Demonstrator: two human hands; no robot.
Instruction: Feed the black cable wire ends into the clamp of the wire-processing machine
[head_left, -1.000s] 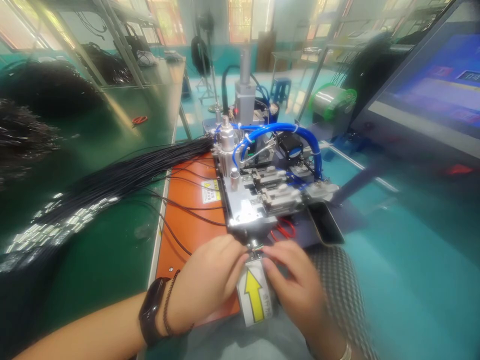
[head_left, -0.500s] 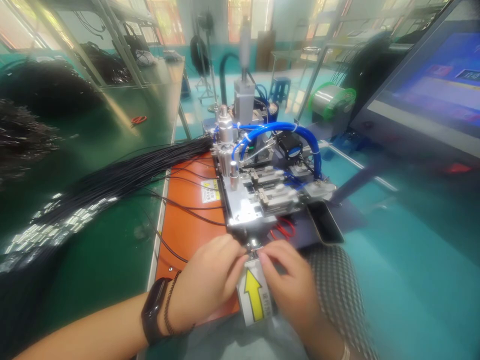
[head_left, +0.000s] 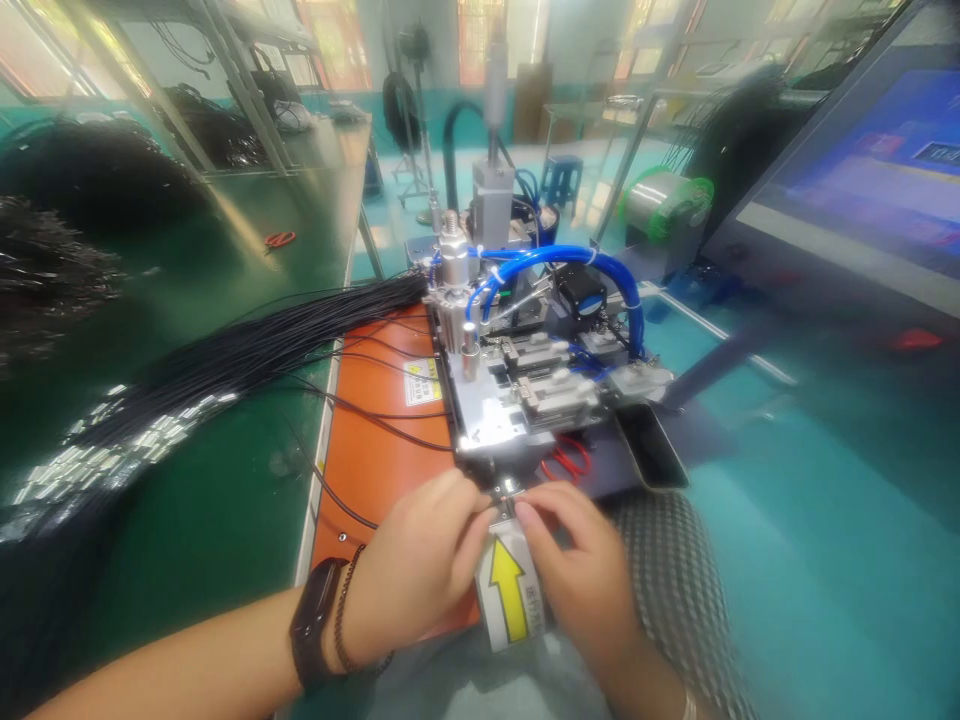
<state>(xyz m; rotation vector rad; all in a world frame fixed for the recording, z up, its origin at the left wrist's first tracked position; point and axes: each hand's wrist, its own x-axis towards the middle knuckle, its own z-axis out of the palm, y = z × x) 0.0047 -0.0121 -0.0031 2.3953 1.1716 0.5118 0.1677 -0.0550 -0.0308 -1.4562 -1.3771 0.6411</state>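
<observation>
My left hand (head_left: 427, 545) is closed in a pinch at the front end of the bench machine (head_left: 495, 425). A thin black cable (head_left: 341, 500) runs across the orange base to this hand and passes out of sight behind it. Just opposite, my right hand (head_left: 581, 555) is pinched too, its fingertips close to the left ones at a small metal fixture (head_left: 506, 510). What lies between the right fingertips is too small to make out. Below the fingers is a white label with a yellow arrow (head_left: 508, 590) pointing at the fixture.
A thick bundle of black cables (head_left: 247, 350) reaches the machine from the left over a green table (head_left: 225, 520). Blue air hoses (head_left: 570, 255) arch above the clamps. To the right are a phone (head_left: 651, 445), red-handled scissors (head_left: 568, 460), a wire spool (head_left: 667, 205) and a screen (head_left: 885, 160).
Both hands stay at the fixture in nearly the same pinch. The view has shifted very slightly.
</observation>
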